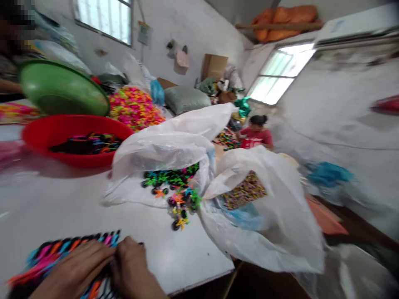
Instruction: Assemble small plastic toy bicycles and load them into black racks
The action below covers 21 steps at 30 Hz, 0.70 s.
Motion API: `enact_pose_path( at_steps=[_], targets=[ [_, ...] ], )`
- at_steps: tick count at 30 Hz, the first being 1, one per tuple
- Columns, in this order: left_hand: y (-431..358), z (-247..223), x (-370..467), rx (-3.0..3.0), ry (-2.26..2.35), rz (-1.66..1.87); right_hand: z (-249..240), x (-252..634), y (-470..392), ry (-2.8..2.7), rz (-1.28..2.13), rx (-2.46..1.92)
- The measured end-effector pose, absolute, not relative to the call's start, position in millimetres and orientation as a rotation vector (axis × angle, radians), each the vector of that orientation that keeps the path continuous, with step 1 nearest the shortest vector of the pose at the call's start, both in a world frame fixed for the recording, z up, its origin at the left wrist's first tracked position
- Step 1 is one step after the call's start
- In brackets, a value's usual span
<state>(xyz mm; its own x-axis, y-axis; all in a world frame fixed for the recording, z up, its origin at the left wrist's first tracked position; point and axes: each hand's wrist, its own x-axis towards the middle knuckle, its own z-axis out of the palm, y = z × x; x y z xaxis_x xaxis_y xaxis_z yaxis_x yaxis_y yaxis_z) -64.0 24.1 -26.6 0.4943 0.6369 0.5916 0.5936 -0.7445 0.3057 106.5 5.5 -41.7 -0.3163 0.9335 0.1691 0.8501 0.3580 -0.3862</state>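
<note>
A row of plastic parts point(56, 250), coloured pink, orange, blue and black, lies packed side by side on the white table near the front edge of the view. Across its near part my left hand point(77, 265) rests with fingers stretched to the right. My right hand point(132, 265) is at the row's right end, fingers curled and closed; what they hold is hidden. The two hands touch or nearly touch. Beyond them, small toy bikes point(179, 199) with black wheels spill from the mouth of a white plastic bag point(162, 143).
A red basin point(77, 160) holds black and coloured parts; a green basin point(62, 87) tilts behind it, near a person at left. Another open white bag point(280, 220) hangs at the table's right edge point(218, 272). A pile of bright pieces point(135, 108) and a seated person point(255, 135) are farther back.
</note>
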Motion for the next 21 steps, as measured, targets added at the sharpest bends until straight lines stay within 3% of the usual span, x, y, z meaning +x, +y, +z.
enact_pose_path(
  at_steps=[5, 14, 21],
  targets=[
    [25.9, 29.6, -46.3, 2.680, 1.172, 0.786, -47.4, 99.6, 26.8, -2.145, 0.450, -1.416],
    [13.4, 31.7, -64.2, 2.657, 1.231, 0.657, -21.0, 141.0, 26.6, -2.127, 0.815, -1.217],
    [19.0, 29.3, -76.3, 2.628, 1.211, 0.666, 14.4, 207.6, 93.4, -2.119, 0.197, -1.880]
  ],
)
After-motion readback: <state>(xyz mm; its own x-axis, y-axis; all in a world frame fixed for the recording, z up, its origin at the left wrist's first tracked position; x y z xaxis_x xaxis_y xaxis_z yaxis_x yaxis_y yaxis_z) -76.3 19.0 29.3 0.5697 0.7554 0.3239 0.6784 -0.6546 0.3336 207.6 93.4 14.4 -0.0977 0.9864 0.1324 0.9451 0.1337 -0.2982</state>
